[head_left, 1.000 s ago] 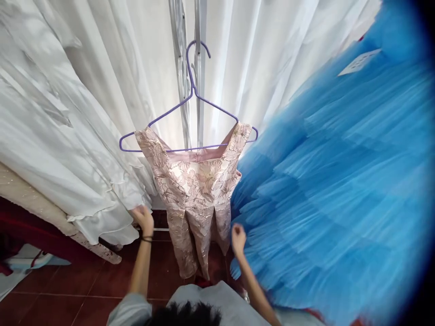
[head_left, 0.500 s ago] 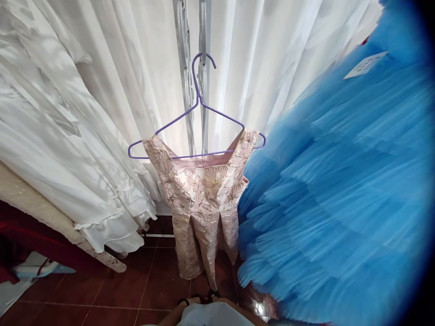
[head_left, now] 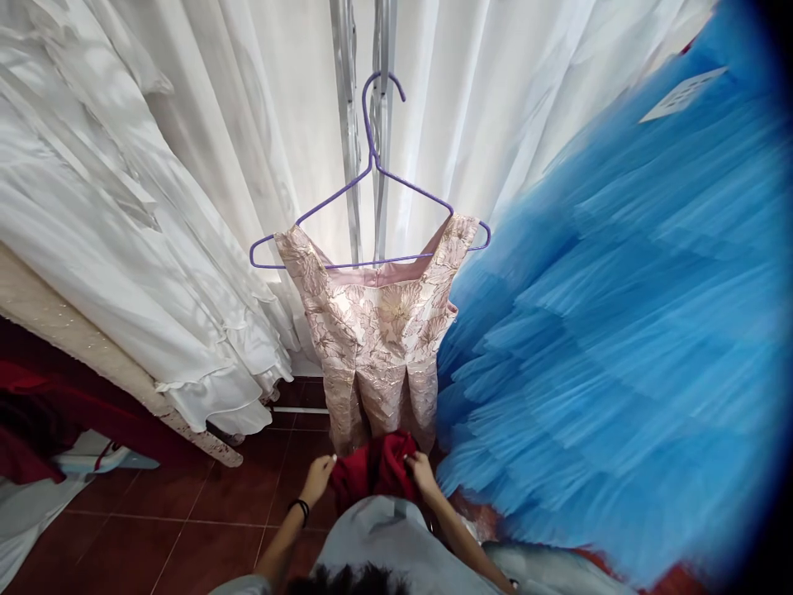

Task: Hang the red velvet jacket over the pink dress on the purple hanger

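Low in the head view, in front of my body, a dark red cloth (head_left: 370, 471) is stretched between my hands. My left hand (head_left: 320, 478), with a black band on its wrist, pinches the cloth's left edge. The right edge is gripped by my right hand (head_left: 422, 474). Just beyond hangs a pink and gold floral brocade dress (head_left: 381, 339), its lower part hidden behind the red cloth. Its straps rest on a purple hanger (head_left: 334, 197), which hooks onto a silver metal bar (head_left: 384, 49).
A full blue tulle gown (head_left: 607, 306) fills the right side, with a white tag (head_left: 681, 95) on it. White ruffled garments (head_left: 142, 248) hang at left, near a sequined cream cloth (head_left: 80, 322). White curtains (head_left: 434, 107) stand behind. The floor is reddish-brown tile (head_left: 223, 512).
Both hands have risen into clearer view, now holding the red cloth, which was not visible before. The view has tilted a little, so the hanging dress appears higher and slightly further right.
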Demonstrator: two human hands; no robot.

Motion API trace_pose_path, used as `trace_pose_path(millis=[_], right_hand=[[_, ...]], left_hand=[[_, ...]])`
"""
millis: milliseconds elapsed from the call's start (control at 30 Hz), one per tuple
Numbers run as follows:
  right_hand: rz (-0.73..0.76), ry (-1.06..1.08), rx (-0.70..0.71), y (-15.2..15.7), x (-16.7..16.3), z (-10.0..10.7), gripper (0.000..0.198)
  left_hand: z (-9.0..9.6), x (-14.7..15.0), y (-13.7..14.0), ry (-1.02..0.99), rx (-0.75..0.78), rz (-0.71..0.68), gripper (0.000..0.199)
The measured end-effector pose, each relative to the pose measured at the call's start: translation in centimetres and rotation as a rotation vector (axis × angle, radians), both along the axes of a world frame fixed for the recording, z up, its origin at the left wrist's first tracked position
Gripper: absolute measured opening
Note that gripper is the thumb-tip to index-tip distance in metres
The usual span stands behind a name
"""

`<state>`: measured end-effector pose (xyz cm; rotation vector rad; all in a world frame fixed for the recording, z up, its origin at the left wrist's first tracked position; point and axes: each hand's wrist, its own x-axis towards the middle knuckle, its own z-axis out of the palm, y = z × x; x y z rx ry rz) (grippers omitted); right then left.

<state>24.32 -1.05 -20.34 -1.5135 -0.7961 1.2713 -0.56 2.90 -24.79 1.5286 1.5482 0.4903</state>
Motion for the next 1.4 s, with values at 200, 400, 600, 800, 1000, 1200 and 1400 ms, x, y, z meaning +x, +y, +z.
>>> trace_pose_path(millis=[200, 400, 600, 800, 1000, 1200, 1400], right_hand=[[-0.079, 0.019, 0.119, 3.0, 7.5, 6.7, 0.024], [-0.075, -0.19, 0.377, 2.8, 13.4, 16.5, 0.034], [0.028, -0.894, 0.521, 3.7, 4.2, 14.7, 0.115], [0.311, -0.929, 0.291, 6.6, 0.6, 12.3, 0.057], [0.168, -0.978, 0.619, 6.3, 5.0, 16.3, 0.059], [0.775, -0.553, 0.314, 4.9, 3.8, 14.6, 0.045], [0.721, -0.147, 0.451, 3.6, -2.7, 11.0, 0.075]], left_hand=[[8.3, -6.1, 4.9, -0.097, 0.155, 0.059, 0.063], [19.6, -5.8, 5.4, -0.08, 0.376, -0.154, 0.033], [25.7, -1.2, 3.0, 0.116, 0.717, -0.131, 0.023], [26.6, -1.9, 1.7, 0.604, 0.979, -0.17, 0.018], [21.7, -5.1, 2.1, 0.519, 0.571, 0.009, 0.008], [17.2, -2.4, 1.6, -0.319, -0.022, -0.062, 0.019], [19.6, 4.4, 1.4, -0.388, 0.053, -0.232, 0.009]])
